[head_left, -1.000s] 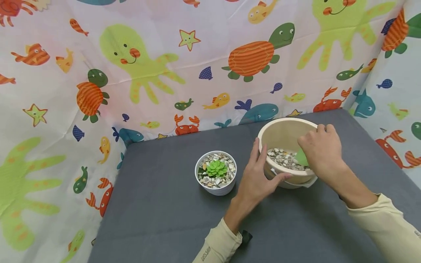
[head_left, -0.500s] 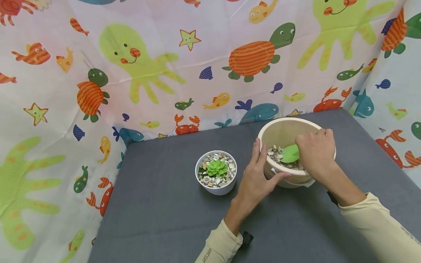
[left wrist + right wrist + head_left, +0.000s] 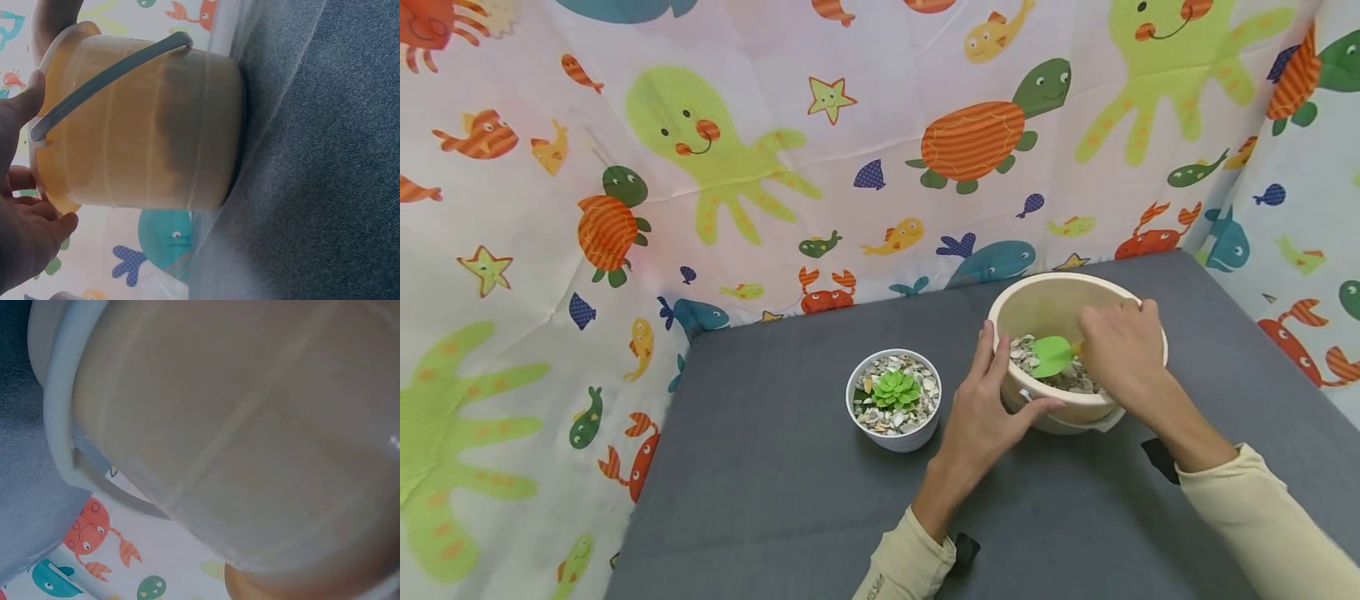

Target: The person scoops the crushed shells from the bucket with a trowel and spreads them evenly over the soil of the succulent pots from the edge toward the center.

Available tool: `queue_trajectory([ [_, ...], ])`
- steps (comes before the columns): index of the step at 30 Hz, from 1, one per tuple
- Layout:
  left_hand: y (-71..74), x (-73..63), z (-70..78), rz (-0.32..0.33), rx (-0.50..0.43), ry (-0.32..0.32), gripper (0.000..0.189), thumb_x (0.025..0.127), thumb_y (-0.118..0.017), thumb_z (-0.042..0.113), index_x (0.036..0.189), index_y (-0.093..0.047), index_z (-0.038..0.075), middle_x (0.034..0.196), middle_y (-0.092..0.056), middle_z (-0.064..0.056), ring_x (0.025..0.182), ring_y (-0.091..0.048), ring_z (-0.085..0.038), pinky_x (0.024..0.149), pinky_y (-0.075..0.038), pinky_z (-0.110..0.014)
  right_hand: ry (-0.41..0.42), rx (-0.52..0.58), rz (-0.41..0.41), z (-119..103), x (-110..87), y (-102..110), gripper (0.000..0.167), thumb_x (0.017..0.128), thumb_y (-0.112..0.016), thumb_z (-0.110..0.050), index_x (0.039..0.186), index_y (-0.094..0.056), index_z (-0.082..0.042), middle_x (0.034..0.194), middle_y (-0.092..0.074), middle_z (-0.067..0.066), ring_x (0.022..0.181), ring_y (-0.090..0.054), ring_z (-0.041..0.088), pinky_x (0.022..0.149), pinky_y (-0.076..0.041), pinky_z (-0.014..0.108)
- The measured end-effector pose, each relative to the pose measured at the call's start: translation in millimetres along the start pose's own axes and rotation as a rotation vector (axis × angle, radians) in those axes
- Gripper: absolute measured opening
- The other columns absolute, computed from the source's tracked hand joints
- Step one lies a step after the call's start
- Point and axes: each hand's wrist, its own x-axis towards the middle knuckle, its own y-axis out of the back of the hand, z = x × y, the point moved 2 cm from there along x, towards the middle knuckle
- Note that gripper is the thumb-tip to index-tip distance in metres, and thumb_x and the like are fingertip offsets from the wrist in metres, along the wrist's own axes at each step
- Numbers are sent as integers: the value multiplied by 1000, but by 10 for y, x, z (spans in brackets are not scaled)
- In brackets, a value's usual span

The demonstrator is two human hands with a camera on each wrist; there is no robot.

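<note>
My right hand point(image 3: 1122, 346) is inside the cream bucket point(image 3: 1086, 408), gripping a small shovel with a green blade point(image 3: 1051, 357) and a yellow handle. The blade lies over shell-like pebbles point(image 3: 1071, 379) in the bucket. My left hand point(image 3: 981, 404) holds the bucket's near left rim, its fingers at the side and thumb along the front. In the left wrist view, the bucket point(image 3: 137, 125) stands upright with its pale handle point(image 3: 109, 78) hanging down. The bucket wall point(image 3: 237, 425) fills most of the right wrist view and hides the shovel.
A white pot point(image 3: 901, 442) with pebbles and a green succulent point(image 3: 895, 389) stands to the left of the bucket. Grey cloth point(image 3: 760, 467) covers the table. Behind and at both sides hangs a curtain point(image 3: 865, 50) printed with sea animals.
Inside the bucket, my right hand has shifted left, and the green blade has come left and into fuller view. The left hand stays at the rim.
</note>
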Motion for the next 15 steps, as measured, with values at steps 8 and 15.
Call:
queue_trajectory([
  [8, 14, -3, -5, 2, -7, 3, 98, 86, -84, 49, 162, -38, 9, 175, -22, -14, 156, -37, -29, 116, -49, -39, -28, 78, 30, 37, -170, 241, 8, 79, -80, 0, 85, -77, 5, 75, -73, 21, 75, -55, 39, 71, -33, 50],
  [15, 11, -3, -16, -2, -19, 5, 98, 86, -84, 50, 162, -38, 9, 175, -22, -14, 157, -37, -28, 116, -49, -40, -67, 103, 30, 66, -263, 395, 20, 76, -82, -1, 94, -78, 8, 82, -74, 25, 78, -56, 40, 72, -33, 51],
])
